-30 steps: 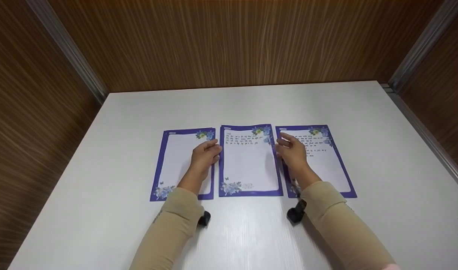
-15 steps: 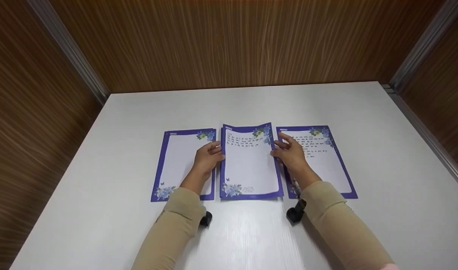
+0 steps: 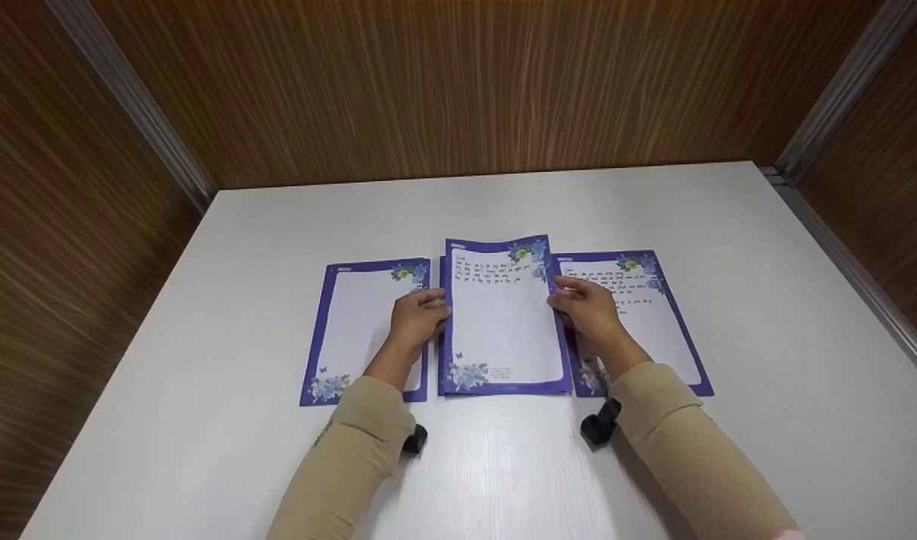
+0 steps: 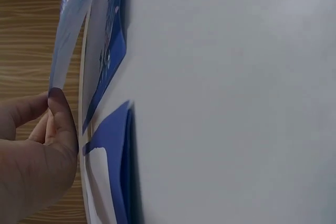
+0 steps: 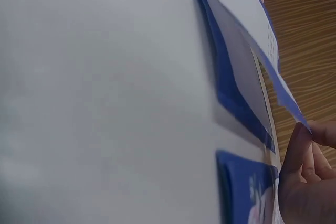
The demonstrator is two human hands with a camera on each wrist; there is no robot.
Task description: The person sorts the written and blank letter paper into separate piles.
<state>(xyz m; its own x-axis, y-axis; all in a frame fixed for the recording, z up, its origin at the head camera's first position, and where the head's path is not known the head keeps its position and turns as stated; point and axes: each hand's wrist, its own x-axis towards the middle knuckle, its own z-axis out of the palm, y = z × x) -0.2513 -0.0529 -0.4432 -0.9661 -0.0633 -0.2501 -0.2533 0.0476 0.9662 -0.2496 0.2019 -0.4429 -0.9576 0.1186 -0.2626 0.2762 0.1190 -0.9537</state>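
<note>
A sheet of letter paper [image 3: 503, 322] with a purple border, blue flowers and a few handwritten lines is held up between both hands. My left hand [image 3: 417, 319] pinches its left edge between thumb and fingers. On the opposite edge my right hand [image 3: 589, 311] pinches it the same way. Both wrist views show the sheet raised, with another purple-bordered sheet [image 5: 236, 85] lying under it on the table. In the left wrist view the left hand [image 4: 42, 145] grips the lifted edge; in the right wrist view the right hand [image 5: 310, 174] does so.
A matching sheet without writing [image 3: 361, 322] lies on the left, partly under the left forearm. To the right lies a written one [image 3: 660, 337], overlapped by the right hand. All are on a white table [image 3: 488, 465] with wood-grain panels [image 3: 465, 90] around it.
The middle sheet has come up off the one below and shifted slightly away from me. Both hands, at its edges earlier, now pinch and lift it. The side sheets stay put.
</note>
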